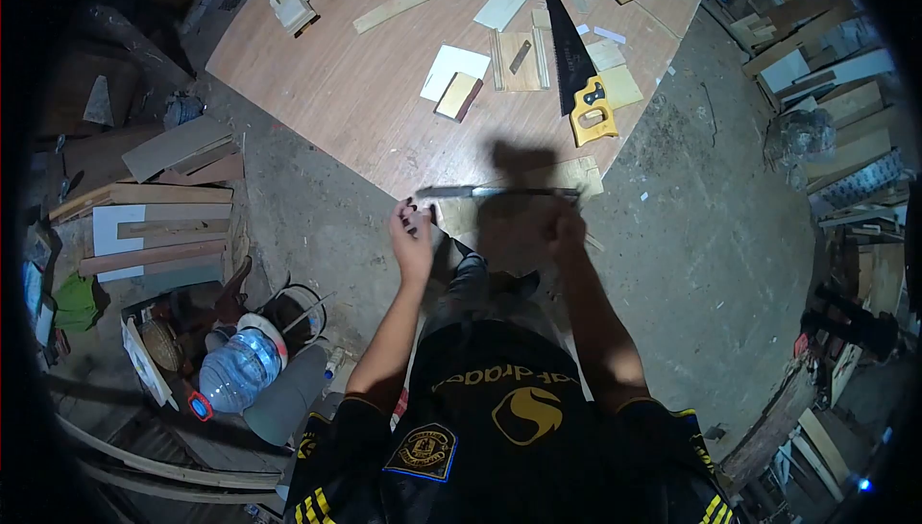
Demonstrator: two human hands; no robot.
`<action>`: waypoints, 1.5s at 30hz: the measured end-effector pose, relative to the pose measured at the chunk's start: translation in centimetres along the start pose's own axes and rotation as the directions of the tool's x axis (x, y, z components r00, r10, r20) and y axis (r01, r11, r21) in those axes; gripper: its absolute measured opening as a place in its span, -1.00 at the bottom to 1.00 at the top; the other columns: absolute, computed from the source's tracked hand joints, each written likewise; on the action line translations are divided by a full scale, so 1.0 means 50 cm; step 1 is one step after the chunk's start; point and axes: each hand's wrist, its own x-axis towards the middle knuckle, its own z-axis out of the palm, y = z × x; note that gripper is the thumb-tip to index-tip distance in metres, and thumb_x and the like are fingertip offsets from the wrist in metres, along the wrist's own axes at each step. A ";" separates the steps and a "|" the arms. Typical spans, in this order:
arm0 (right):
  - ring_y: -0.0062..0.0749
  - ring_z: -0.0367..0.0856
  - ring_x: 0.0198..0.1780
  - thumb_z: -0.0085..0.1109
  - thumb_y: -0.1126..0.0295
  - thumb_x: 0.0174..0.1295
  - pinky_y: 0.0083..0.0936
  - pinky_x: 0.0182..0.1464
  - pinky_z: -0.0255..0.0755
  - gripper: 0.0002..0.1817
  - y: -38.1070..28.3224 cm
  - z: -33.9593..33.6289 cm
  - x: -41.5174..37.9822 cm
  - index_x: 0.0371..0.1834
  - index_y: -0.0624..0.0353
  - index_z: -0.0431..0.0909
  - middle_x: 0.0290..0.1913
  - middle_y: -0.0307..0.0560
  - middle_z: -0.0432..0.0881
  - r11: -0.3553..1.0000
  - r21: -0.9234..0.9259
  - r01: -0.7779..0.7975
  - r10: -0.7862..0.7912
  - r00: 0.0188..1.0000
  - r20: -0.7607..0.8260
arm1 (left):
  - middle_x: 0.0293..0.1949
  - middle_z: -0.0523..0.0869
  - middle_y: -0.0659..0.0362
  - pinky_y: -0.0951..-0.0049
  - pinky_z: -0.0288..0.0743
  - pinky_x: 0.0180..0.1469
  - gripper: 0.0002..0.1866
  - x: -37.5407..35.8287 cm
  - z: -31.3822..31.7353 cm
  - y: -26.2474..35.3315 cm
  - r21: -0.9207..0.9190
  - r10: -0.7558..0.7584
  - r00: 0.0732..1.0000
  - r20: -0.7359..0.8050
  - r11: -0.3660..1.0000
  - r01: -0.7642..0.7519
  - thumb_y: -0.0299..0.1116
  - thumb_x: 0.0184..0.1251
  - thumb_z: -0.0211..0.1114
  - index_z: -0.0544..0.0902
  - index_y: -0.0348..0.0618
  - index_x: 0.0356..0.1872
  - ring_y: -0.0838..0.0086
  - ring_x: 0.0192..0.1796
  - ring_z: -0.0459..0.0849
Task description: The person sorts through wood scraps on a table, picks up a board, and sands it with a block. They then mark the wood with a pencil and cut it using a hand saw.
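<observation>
A long, narrow tool (471, 192) with a grey metallic left part and a darker right part lies level across the space between my hands, over the near corner of the table. It is blurred, and I cannot make out its exact kind. My right hand (565, 226) is closed in a fist at the tool's right end, partly in shadow. At the other end is my left hand (411, 231), its fingers curled but apart, just below the tool's tip. Dark spots show on those fingers. A thin pale wood piece (588, 176) lies at the table corner behind my right hand.
On the wooden table (327, 92) lie a yellow-handled saw (581, 73), a sanding block (459, 97), a white square piece (451, 68) and several wood scraps. Boards (182, 221) and a large water bottle (240, 370) stand at left. More boards (845, 101) lean at right.
</observation>
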 end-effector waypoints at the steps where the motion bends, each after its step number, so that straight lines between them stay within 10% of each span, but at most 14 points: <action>1: -0.64 0.12 -0.71 0.32 0.14 0.30 -0.55 -0.68 -0.04 -0.53 -0.031 -0.005 -0.008 -0.69 -0.12 0.28 -0.71 -0.42 0.17 0.996 0.082 -0.035 0.043 0.993 -0.106 | 0.11 0.55 -0.09 0.07 0.38 0.24 -0.40 -0.010 0.006 0.017 0.245 0.221 0.975 0.026 0.944 -0.220 -0.27 0.30 0.39 0.39 -0.23 0.30 0.13 0.18 0.51; 4: -0.58 0.08 -0.73 0.29 0.10 0.33 -0.52 -0.67 -0.05 -0.45 -0.146 -0.003 -0.040 -0.72 -0.12 0.18 -0.73 -0.39 0.08 0.979 0.175 -0.107 0.158 0.938 -0.307 | 0.34 0.34 -0.20 -0.18 0.13 0.39 -0.22 -0.035 0.066 0.033 0.372 0.359 0.922 0.149 0.843 -0.388 -0.07 0.22 0.42 0.31 -0.14 0.40 -0.14 0.40 0.27; 9: -0.54 0.05 -0.73 0.25 0.06 0.36 -0.51 -0.65 -0.06 -0.43 -0.228 -0.089 -0.078 -0.72 -0.12 0.13 -0.74 -0.37 -0.01 0.965 0.247 0.086 -0.009 0.955 -0.296 | 0.53 -0.03 -0.23 -0.61 -0.08 0.31 0.12 -0.062 0.190 0.112 0.696 0.125 0.971 0.205 0.679 -0.234 0.30 0.06 0.40 0.06 -0.02 0.55 -0.42 0.52 -0.13; 21: -0.55 -0.02 -0.72 0.18 0.05 0.41 -0.52 -0.63 -0.08 -0.40 -0.264 -0.274 -0.095 -0.75 -0.15 0.08 -0.73 -0.40 -0.01 0.929 0.355 0.103 0.030 0.936 -0.349 | 0.58 -0.41 -0.21 -0.61 -0.44 0.36 0.28 -0.017 0.276 0.184 0.728 -0.287 0.942 0.172 0.681 0.075 0.42 -0.01 0.36 -0.18 0.10 0.61 -0.35 0.55 -0.51; 27: -0.58 0.11 -0.68 0.22 0.10 0.39 -0.50 -0.58 -0.02 -0.65 -0.309 -0.275 -0.050 -0.54 -0.13 0.39 -0.74 -0.40 0.08 0.935 0.354 0.031 0.090 0.943 -0.319 | 0.57 -0.51 -0.19 -0.64 -0.55 0.32 0.44 -0.015 0.295 0.180 0.790 -0.337 0.931 0.143 0.606 0.098 0.64 -0.22 0.27 -0.26 0.13 0.61 -0.29 0.55 -0.61; 43: -0.53 0.13 -0.73 0.17 0.10 0.37 -0.52 -0.64 0.06 -0.67 -0.262 0.201 0.183 -0.51 -0.10 0.34 -0.69 -0.33 0.21 0.972 0.005 -0.237 0.237 0.971 -0.019 | 0.58 -0.48 -0.18 -0.71 -0.49 0.27 0.49 0.004 0.303 0.196 0.850 -0.386 0.911 0.143 0.520 0.087 0.70 -0.32 0.25 -0.23 0.13 0.62 -0.32 0.54 -0.59; 45: -0.50 0.21 -0.66 0.14 0.10 0.38 -0.49 -0.61 0.13 -0.65 -0.195 0.169 0.295 -0.53 -0.08 0.34 -0.67 -0.30 0.23 0.927 -0.368 0.063 -0.033 0.996 0.089 | 0.58 -0.47 -0.18 -0.72 -0.50 0.26 0.50 0.010 0.310 0.184 0.856 -0.380 0.914 0.144 0.511 0.078 0.72 -0.33 0.23 -0.25 0.13 0.62 -0.32 0.54 -0.60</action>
